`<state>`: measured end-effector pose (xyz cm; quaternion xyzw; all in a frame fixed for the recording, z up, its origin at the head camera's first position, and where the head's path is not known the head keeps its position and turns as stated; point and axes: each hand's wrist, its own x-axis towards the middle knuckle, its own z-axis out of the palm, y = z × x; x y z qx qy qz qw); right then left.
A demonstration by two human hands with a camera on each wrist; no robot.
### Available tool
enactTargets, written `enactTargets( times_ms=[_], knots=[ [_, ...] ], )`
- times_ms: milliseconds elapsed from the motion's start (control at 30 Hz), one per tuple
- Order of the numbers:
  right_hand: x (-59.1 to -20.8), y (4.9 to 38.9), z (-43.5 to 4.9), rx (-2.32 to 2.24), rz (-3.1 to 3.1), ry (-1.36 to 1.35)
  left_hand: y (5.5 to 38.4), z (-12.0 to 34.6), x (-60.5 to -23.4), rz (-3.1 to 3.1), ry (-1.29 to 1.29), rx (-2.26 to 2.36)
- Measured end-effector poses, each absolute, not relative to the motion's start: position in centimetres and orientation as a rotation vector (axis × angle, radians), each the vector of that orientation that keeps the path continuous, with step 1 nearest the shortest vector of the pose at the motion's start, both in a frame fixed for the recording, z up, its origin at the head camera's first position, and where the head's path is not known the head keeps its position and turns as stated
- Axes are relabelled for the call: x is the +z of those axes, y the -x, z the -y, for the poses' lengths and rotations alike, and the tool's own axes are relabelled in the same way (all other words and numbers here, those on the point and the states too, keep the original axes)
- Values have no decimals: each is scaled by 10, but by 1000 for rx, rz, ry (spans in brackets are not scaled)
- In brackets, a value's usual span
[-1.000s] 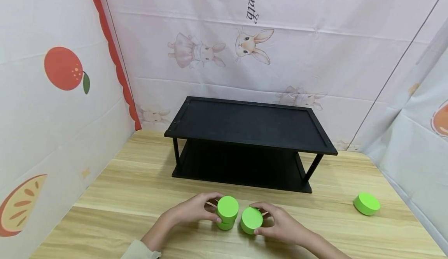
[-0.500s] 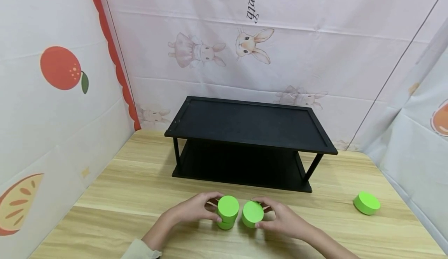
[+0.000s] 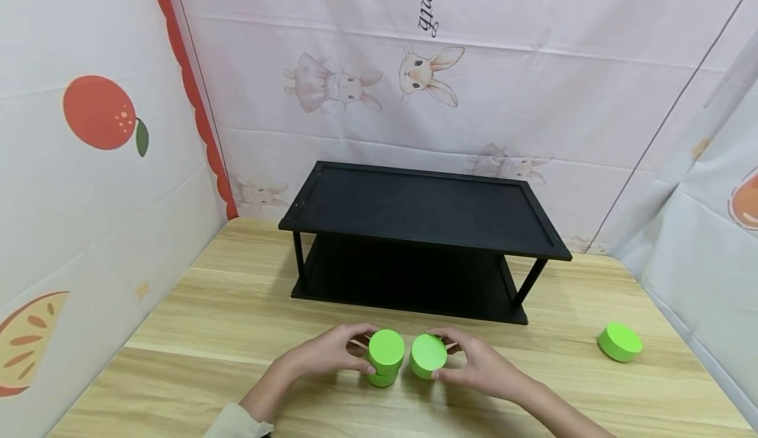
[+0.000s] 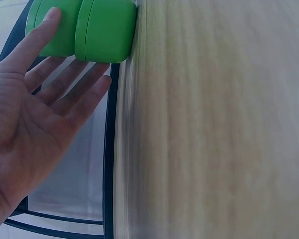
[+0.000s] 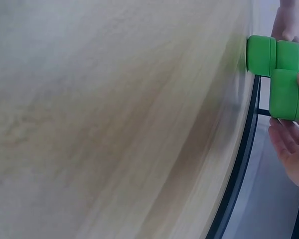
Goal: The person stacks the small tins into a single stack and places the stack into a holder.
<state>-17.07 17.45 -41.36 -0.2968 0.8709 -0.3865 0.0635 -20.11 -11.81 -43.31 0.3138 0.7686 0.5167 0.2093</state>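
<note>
Two round green tins, each with a seam like a lid line, stand stacked near the table's front. My left hand grips the upper tin between thumb and fingers; the lower tin sits on the tabletop. Just right of the stack, my right hand pinches another green tin, slightly tilted in the head view. The right wrist view has this held tin off the table, level with the upper one. A separate green tin lies at the far right.
Behind the hands stands a black two-tier shelf on posts, its lower board close to the table. The wooden table is bounded by printed cloth at the back and on both sides.
My right hand has moved slightly away from the front edge and lifted its tin beside the stack. The left hand and the stack have hardly moved.
</note>
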Motion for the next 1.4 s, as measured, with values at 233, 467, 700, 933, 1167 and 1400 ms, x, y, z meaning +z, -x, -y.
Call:
enactTargets(
  times_ms=[233,467,700,933,1167,1400],
  knots=[
    [-410,168,-171,-1166,-2647,912,200,118,-432,-2141,-867,1434],
    [-407,166,-170,-1170,-2670,913,200,118,-432,-2137,-861,1437],
    [-406,166,-169,-1160,-2711,907,200,119,-432,-2134,-855,1440],
    [-403,168,-168,-1185,-2708,895,200,119,-432,-2146,-855,1433],
    [-398,168,-167,-1213,-2710,880,200,120,-432,-2148,-845,1425],
    [-395,167,-167,-1206,-2733,860,201,119,-433,-2152,-855,1420]
  ],
)
